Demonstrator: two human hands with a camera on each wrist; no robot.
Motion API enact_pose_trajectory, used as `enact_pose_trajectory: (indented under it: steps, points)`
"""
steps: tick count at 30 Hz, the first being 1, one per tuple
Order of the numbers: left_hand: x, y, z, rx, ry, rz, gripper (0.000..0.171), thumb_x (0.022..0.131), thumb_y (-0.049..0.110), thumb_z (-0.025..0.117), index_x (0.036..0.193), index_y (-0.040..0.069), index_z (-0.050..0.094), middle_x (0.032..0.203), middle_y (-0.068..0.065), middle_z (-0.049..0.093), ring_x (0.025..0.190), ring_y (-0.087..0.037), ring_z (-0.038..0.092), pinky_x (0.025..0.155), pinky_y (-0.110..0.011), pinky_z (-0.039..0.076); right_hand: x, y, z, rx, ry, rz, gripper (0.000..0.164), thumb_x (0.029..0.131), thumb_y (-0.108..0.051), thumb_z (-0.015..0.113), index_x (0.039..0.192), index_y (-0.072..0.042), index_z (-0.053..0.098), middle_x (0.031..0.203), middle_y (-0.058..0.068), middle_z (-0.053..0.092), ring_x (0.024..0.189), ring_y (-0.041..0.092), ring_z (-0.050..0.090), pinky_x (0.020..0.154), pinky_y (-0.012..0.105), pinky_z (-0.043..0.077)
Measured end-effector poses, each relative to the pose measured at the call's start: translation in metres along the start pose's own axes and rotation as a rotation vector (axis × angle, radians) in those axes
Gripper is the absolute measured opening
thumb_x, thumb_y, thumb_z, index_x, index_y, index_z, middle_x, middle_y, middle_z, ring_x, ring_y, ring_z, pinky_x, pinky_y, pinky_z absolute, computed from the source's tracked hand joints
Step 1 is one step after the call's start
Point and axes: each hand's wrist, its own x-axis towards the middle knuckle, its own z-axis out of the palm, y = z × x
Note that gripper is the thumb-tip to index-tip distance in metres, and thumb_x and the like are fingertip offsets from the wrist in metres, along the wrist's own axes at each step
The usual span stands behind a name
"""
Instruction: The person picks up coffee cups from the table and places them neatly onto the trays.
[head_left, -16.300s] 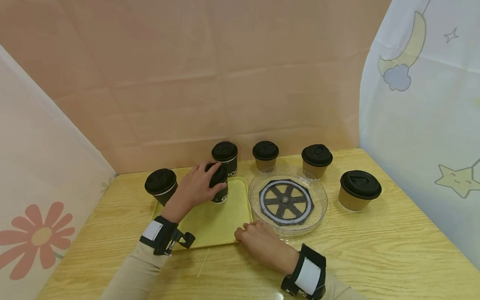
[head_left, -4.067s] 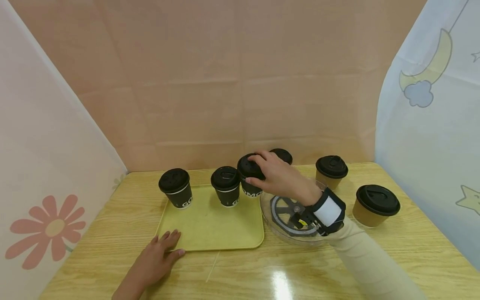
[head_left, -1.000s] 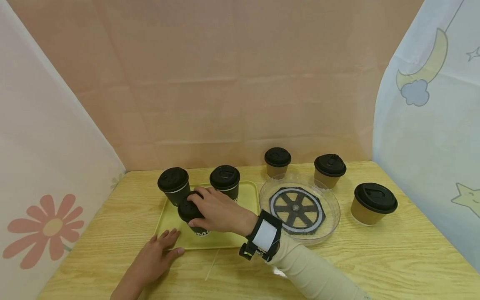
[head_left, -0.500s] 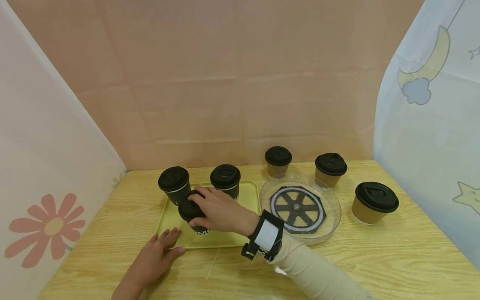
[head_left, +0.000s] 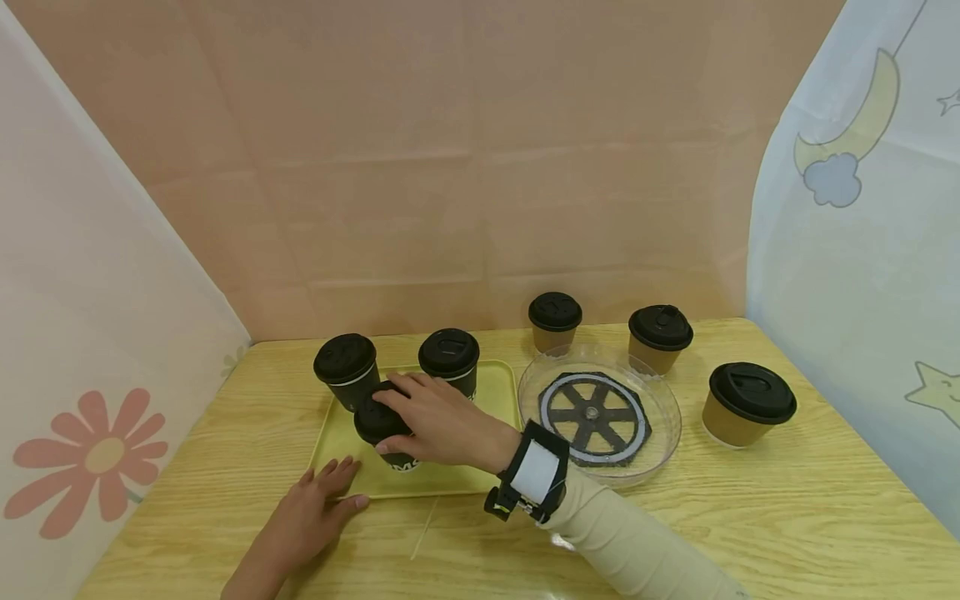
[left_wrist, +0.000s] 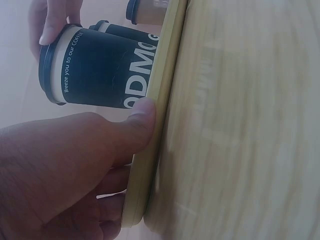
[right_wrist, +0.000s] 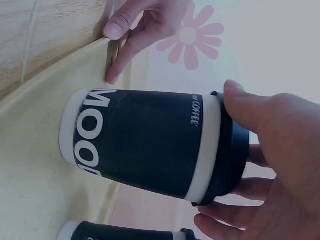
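My right hand [head_left: 446, 423] grips a black paper coffee cup [right_wrist: 145, 142] by its black lid, thumb on one side and fingers on the other. This cup is upright over the front left of the yellow tray [head_left: 450, 481], its base at the tray's surface. My left hand [head_left: 309, 517] holds the tray's near left corner, thumb along the front rim [left_wrist: 162, 65] and fingers at the left side. Two more black lidded cups stand at the back of the tray, a left cup [head_left: 348, 371] and a right cup [head_left: 450, 358], the latter partly hidden by my right hand.
Right of the tray lies a round clear plastic dish [head_left: 671, 433] with a black wheel-like pattern. Beyond it stand brown lidded cups: a small cup [head_left: 555, 325], a middle cup [head_left: 660, 340] and a wide cup [head_left: 746, 406]. A peach cloth [head_left: 480, 167] closes off the back.
Since about four seconds ago, my right hand has brought its cup from the tray's back right to the front left. Earlier, my left hand held another cup. The last second shows almost no motion.
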Motion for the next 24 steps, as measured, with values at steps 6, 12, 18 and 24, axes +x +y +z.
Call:
enact_pose_trajectory:
  steps: [6,12,18,24]
  points:
    - [-0.001,0.001,0.002,0.002,0.05,0.029,0.061,0.091,0.042,0.064,0.136,0.002,0.056,0.141,-0.019,0.054,0.135,-0.043,0.044,0.113,-0.066,0.024,-0.006,0.012,-0.016,0.016,0.079,0.011,0.062,0.092,-0.055,0.057,0.142,-0.017,0.05,0.15,0.011,0.046,0.139,0.029,0.044,0.11,0.048,0.042]
    - [-0.002,0.002,0.004,0.02,0.113,0.067,0.056,0.09,0.037,0.067,0.132,0.001,0.059,0.137,-0.02,0.057,0.131,-0.045,0.048,0.111,-0.065,0.027,-0.013,0.038,-0.032,0.057,0.152,0.059,0.065,0.092,-0.051,0.059,0.144,-0.013,0.047,0.151,0.014,0.043,0.141,0.032,0.04,0.115,0.048,0.037]
    - [-0.003,0.001,0.004,0.023,0.133,0.076,0.056,0.089,0.037,0.068,0.131,0.001,0.06,0.135,-0.021,0.059,0.13,-0.044,0.05,0.111,-0.065,0.027,-0.022,0.065,-0.042,0.056,0.223,0.079,0.065,0.092,-0.047,0.063,0.143,-0.01,0.046,0.149,0.016,0.043,0.138,0.033,0.041,0.113,0.048,0.038]
    - [-0.001,-0.001,0.005,0.031,0.125,0.078,0.056,0.089,0.038,0.068,0.13,0.001,0.061,0.134,-0.02,0.059,0.13,-0.044,0.05,0.11,-0.066,0.028,-0.03,0.088,-0.044,0.013,0.224,0.155,0.067,0.092,-0.05,0.061,0.145,-0.014,0.044,0.151,0.015,0.042,0.14,0.036,0.039,0.112,0.057,0.036]
